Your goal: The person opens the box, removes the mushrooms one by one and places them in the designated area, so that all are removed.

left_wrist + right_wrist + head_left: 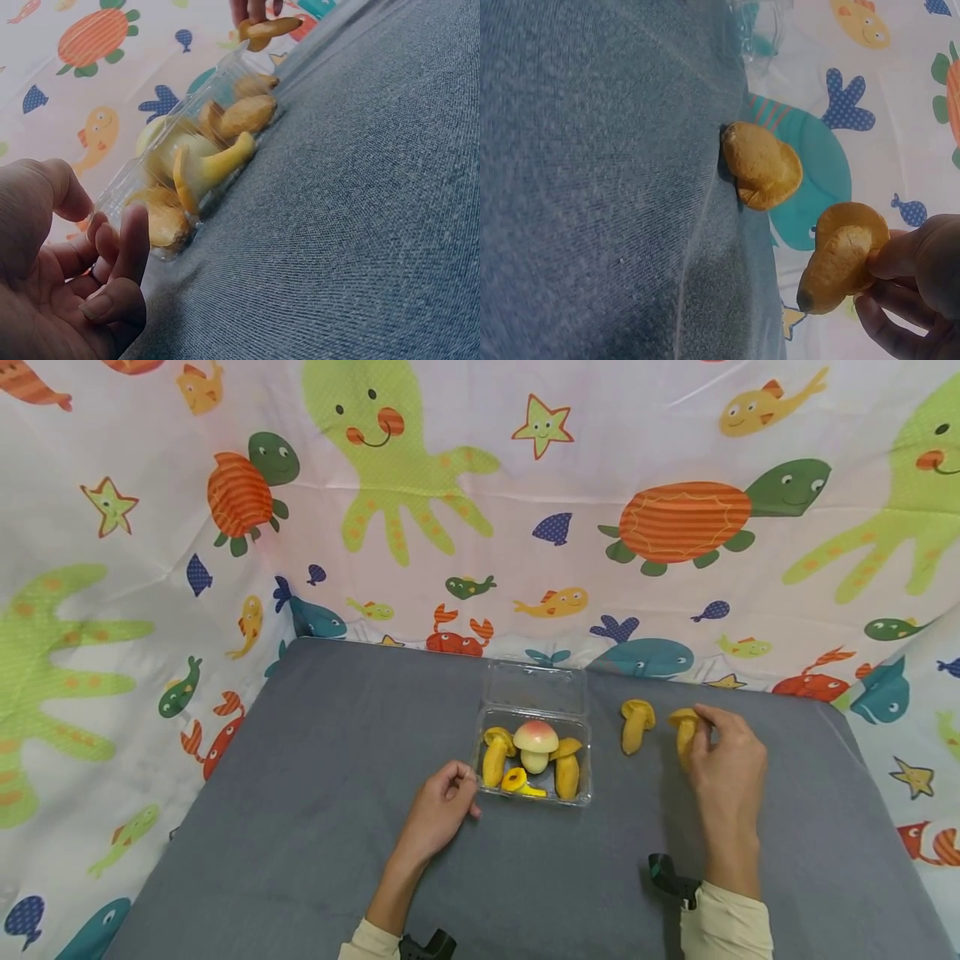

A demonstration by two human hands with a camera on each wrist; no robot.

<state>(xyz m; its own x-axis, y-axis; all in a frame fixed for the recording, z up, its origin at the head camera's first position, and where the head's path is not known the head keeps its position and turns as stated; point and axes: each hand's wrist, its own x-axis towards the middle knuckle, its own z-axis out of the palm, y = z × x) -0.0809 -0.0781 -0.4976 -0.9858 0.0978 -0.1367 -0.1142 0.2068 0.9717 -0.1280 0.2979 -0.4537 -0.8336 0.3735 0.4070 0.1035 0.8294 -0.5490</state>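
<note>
A clear plastic clamshell box [587, 760], lid folded back, stands mid-table. Inside lie a red-capped toy mushroom [536, 742], a small yellow one [517, 781] and two tan-yellow toy mushrooms, one at the left [494, 760], one at the right [567, 774]. My left hand [442, 806] pinches the box's left edge between thumb and finger. To the right of the box, my right hand [727, 764] grips a tan-yellow toy mushroom [840, 262] by its cap side, raised off the cloth in the right wrist view. Another tan-yellow mushroom [636, 727] lies between that hand and the box.
Grey cloth [322, 760] covers the table. Behind and at both sides hangs a white curtain [465, 410] printed with sea animals. The transparent lid [536, 687] lies open toward the table's back edge. Each wrist wears a small black camera.
</note>
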